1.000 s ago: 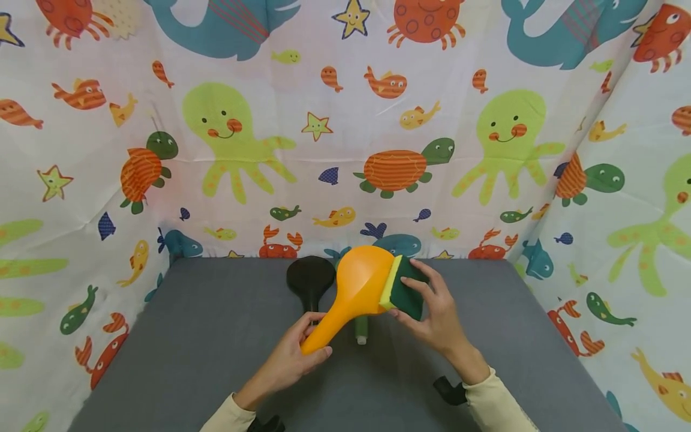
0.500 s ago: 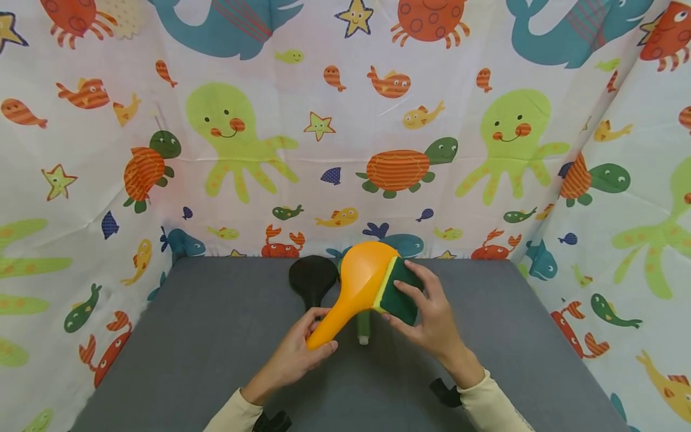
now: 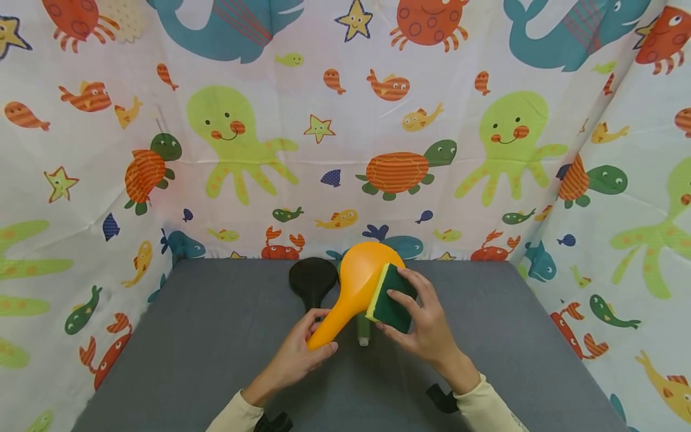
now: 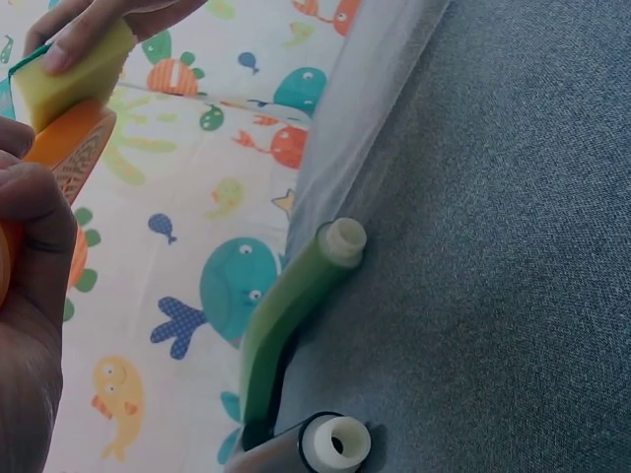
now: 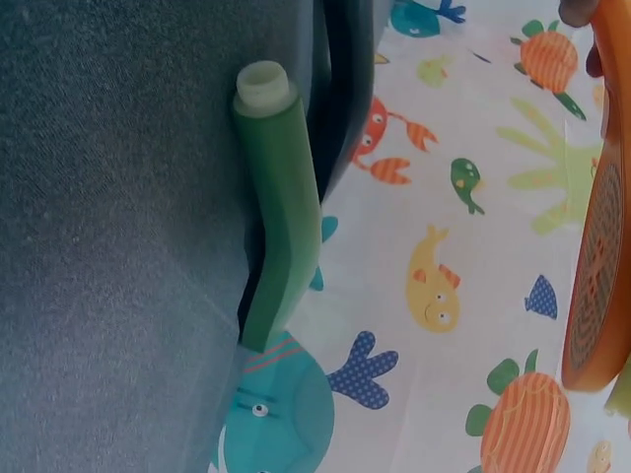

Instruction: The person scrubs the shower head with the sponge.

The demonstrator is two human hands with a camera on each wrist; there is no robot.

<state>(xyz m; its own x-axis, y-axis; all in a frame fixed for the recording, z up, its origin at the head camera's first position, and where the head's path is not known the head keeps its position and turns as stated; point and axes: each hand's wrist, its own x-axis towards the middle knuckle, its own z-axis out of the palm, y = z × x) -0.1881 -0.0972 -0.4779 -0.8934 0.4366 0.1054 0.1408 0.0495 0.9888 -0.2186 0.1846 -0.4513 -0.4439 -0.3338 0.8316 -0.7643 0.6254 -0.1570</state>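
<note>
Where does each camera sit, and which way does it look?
Head: worn on the head, looking forward and down at the sponge; left hand, right hand and sleeves show.
Left wrist: worn there, facing the green handle; both hands partly show.
Right wrist: worn there, facing the green handle; only left fingers show.
Both wrist views share the orange shower head.

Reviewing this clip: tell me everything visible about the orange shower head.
The orange shower head has a smooth, rounded, plastic-looking back running into a slim handle. The wrist views show its patterned face, turned away from the head camera. It is held tilted above the gray table in the left grip, handle end nearer that camera. The sponge in the right grip touches the back, yellow side first.
</note>
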